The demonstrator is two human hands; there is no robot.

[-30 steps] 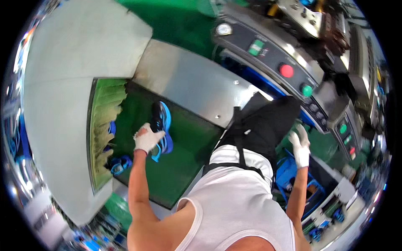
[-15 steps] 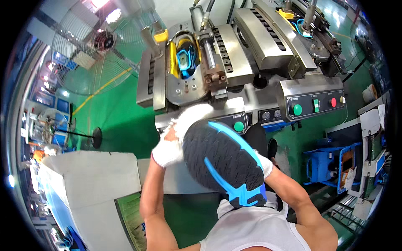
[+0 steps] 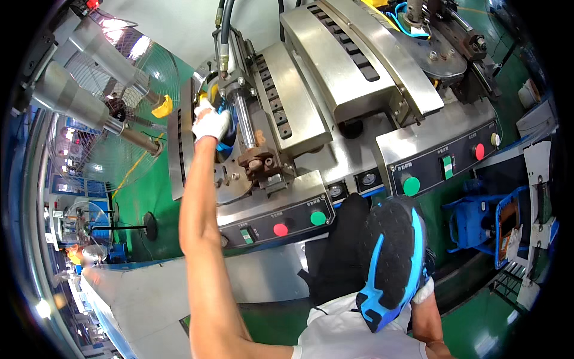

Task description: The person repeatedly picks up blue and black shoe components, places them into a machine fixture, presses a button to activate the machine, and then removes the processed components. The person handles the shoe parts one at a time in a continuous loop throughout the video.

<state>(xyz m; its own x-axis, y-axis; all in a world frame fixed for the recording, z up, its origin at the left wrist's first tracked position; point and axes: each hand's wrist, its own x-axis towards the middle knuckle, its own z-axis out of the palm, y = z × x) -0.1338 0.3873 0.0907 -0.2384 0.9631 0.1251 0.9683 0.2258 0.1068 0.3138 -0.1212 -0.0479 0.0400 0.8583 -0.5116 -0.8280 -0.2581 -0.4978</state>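
In a white glove, my left hand reaches into the left machine station and curls over a black-and-blue shoe there. Its fingertips are partly hidden, and the glove covers much of that shoe. My right hand, also gloved, holds another shoe close to my body at the lower right. This one has its black sole with bright blue strips turned up toward me, and it hides most of the right hand's fingers.
A steel control panel with green and red buttons fronts the left station. A second panel lies to the right. Thick metal cylinders and a caged fan stand at left. A blue stool is at right.
My left hand has left the held shoe and moved up and forward into the left station. The held shoe has shifted right, now in my right hand alone, and the view has turned.
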